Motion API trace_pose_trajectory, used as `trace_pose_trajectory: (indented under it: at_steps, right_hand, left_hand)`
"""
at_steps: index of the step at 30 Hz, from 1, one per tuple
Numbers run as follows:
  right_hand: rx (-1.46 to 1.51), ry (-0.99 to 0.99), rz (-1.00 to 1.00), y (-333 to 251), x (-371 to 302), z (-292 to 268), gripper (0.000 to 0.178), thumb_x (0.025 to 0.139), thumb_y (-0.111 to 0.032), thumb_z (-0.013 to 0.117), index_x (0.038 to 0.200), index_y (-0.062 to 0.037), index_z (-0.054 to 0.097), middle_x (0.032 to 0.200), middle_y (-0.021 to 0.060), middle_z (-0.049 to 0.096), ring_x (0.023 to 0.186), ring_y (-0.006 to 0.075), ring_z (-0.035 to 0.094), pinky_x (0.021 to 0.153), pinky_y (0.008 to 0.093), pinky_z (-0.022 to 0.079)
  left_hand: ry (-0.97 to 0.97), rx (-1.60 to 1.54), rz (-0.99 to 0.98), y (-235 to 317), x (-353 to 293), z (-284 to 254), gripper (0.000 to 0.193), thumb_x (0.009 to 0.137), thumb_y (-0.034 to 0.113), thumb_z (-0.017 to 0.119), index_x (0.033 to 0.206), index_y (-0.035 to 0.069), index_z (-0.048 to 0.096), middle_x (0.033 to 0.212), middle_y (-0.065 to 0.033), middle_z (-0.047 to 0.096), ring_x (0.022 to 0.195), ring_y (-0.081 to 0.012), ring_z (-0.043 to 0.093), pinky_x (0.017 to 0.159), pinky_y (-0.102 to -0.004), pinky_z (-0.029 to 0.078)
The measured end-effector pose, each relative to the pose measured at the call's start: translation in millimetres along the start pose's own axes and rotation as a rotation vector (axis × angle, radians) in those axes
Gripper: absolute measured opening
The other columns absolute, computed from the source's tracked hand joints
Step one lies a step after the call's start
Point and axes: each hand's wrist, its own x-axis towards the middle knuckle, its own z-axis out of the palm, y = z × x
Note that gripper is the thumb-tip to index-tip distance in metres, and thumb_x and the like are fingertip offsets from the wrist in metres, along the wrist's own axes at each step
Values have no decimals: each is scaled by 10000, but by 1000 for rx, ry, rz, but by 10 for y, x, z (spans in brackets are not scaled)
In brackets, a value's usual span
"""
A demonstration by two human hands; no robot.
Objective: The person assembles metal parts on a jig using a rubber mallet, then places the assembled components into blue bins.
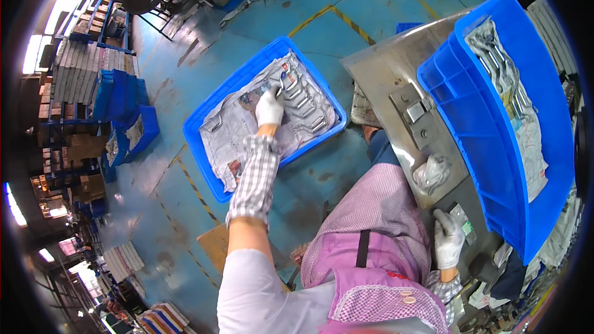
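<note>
My left hand [270, 109], in a white glove, reaches down into a blue bin [213, 187] on the floor. Its fingers are closed at the end of a bent metal piece, partly hidden by the glove. Beside it, several shiny bent metal pieces [298, 95] lie in a row on crumpled printed paper [226, 139]; a single piece rests apart near the bin's left side. My right hand [448, 241], also gloved, is low beside the metal bench [377, 55], fingers loosely bent and apart. Nothing shows in it. A small green-and-white card [464, 222] lies next to it.
A metal fixture [416, 114] and a crumpled whitish bundle [432, 173] sit on the bench. At right, a large tilted blue bin [489, 142] holds more metal pieces on paper. Shelves and stacked blue bins [117, 96] stand far left. Cardboard [216, 247] lies on the floor.
</note>
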Motion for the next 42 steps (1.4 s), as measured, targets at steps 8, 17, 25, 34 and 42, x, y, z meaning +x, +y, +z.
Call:
trace_pose_trajectory:
  at_steps: [8,17,25,34,42]
  right_hand:
    - [-76,-15,39,-79,172,153,275,832,18,708,1064,-119,763,941,100,738,821,304,711,735,401,566]
    - [-132,-29,59,-109,381,187,301,794,-39,728,1058,-174,777,834,77,698,719,294,675,672,409,548]
    - [-68,-160,59,-234,358,-246,269,824,-65,723,1067,-168,773,905,72,723,793,290,697,703,403,564]
    - [532,-217,49,178,1360,-2377,281,944,-240,725,1113,-16,753,946,69,755,814,224,722,776,350,573]
    - [-752,-170,147,1718,2949,-1587,489,816,-328,816,1226,-80,722,1114,194,727,1049,380,694,885,469,553]
  left_hand:
    - [-80,296,80,-486,867,753,179,918,200,619,999,89,734,953,-183,739,933,-390,714,833,-502,560]
    - [76,459,166,-837,840,1017,177,879,202,680,960,45,676,835,-192,713,771,-372,714,697,-488,569]
    - [-123,443,111,-484,1043,1249,94,893,129,638,933,67,696,957,-213,714,928,-395,702,828,-479,565]
    - [-228,-224,-140,-1085,991,971,330,940,27,567,1231,-8,718,1039,-182,764,851,-277,721,716,-416,571]
    - [215,-228,526,679,-239,305,247,814,-22,665,1042,41,737,876,-176,678,786,-368,653,711,-451,526]
